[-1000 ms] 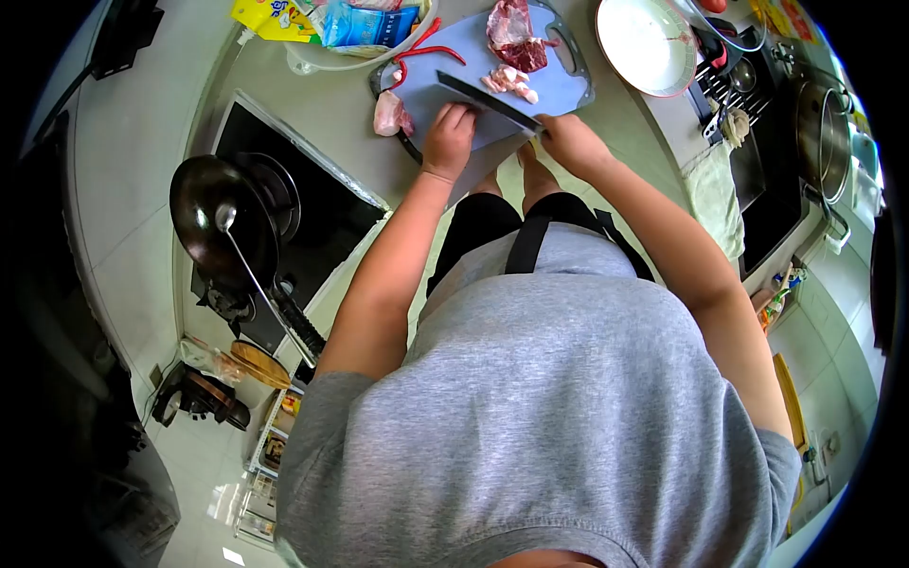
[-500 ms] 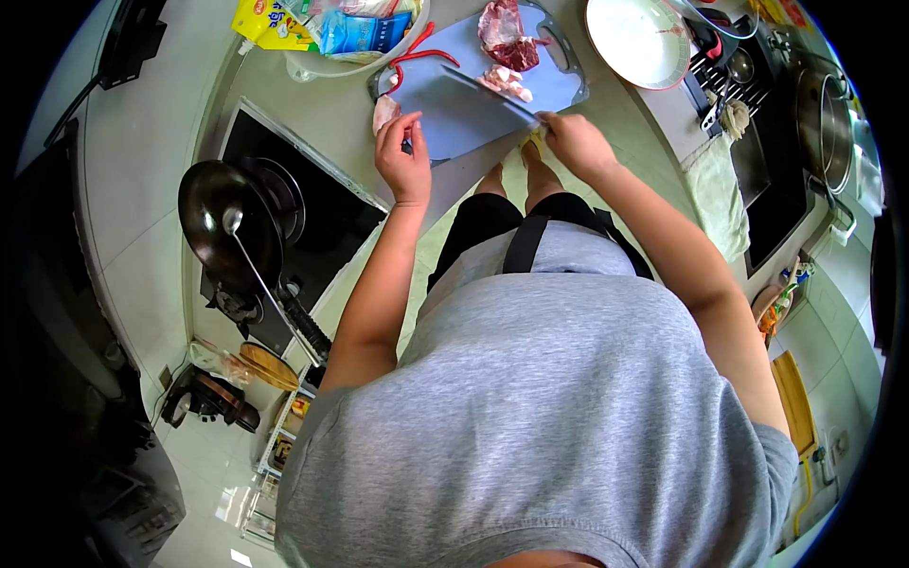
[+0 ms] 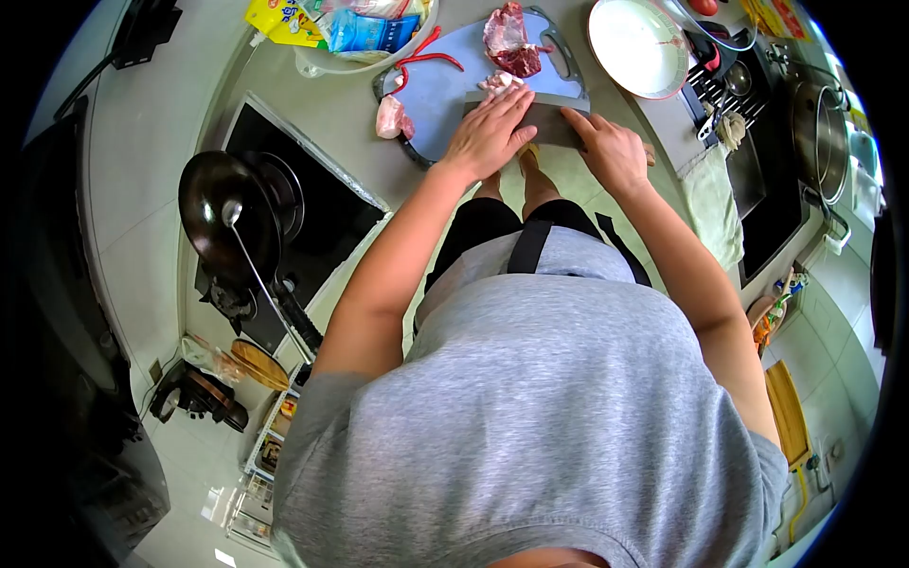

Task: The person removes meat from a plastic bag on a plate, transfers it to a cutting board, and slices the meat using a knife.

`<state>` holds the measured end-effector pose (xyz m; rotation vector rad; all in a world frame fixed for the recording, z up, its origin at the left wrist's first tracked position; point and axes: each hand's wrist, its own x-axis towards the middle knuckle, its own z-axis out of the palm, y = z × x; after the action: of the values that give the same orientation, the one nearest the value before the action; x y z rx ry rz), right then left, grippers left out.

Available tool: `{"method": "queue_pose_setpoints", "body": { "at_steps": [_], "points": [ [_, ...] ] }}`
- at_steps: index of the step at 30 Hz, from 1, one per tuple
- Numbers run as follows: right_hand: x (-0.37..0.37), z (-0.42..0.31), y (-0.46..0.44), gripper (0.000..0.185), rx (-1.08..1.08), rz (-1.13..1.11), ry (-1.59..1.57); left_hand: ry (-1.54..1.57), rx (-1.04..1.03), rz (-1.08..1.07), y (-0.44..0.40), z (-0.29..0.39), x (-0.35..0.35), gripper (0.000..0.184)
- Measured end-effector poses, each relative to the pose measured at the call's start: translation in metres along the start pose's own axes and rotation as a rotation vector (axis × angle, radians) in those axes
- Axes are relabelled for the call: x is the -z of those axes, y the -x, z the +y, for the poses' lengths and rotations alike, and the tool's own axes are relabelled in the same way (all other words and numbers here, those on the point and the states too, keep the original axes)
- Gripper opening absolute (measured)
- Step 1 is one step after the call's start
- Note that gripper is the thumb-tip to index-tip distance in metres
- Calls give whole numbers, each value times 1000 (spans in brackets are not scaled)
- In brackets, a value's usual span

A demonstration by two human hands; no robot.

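My right hand (image 3: 611, 151) grips the handle of a cleaver (image 3: 549, 123), whose wide blade lies low and nearly flat over the near part of the blue cutting board (image 3: 436, 109). Fingers stretched out, my left hand (image 3: 488, 133) rests on the blade's left end. Just beyond the blade are small pale cut meat pieces (image 3: 500, 82), partly hidden by my fingers. Farther back lies a larger chunk of raw red meat (image 3: 511, 43). Red chillies (image 3: 431, 61) lie at the board's far left, and another meat piece (image 3: 390, 118) sits at its left edge.
A white bowl (image 3: 636, 47) stands right of the board. A container (image 3: 379, 62) of food packets is at the back left. On the left, a wok (image 3: 213, 204) with a ladle sits over the stove. A cloth (image 3: 715, 199) hangs by the sink on the right.
The cleaver has turned from a raised, slanted position to nearly flat over the board, moving right and nearer. My left hand has moved right from the left meat piece onto the blade.
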<state>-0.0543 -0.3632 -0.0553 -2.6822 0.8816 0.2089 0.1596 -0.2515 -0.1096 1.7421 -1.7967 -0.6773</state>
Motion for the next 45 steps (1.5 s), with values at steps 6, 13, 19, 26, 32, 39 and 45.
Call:
{"method": "queue_pose_setpoints", "body": {
  "at_steps": [6,13,19,26,32,39,45],
  "points": [
    [1,2,5,64,-46,-54,-3,-173,105,190,-6,-17,26,43],
    [3,1,13,59,-74,-67,-6,-267,685,571,16,-115,52,20],
    [5,1,18,57,-99,-92,-51,207,807,565,19,-130,59,16],
    [7,0,23,57,-177,-99,-153,74,637,652,26,-146,67,10],
    [15,-8,21,47,-305,-146,-383,480,729,576,43,-104,65,10],
    [5,-14,18,43,-402,-166,-633,405,549,339,26,-59,-6,11],
    [14,-25,13,43,-380,-314,-548,-226,376,582,50,-61,-7,11]
  ]
}}
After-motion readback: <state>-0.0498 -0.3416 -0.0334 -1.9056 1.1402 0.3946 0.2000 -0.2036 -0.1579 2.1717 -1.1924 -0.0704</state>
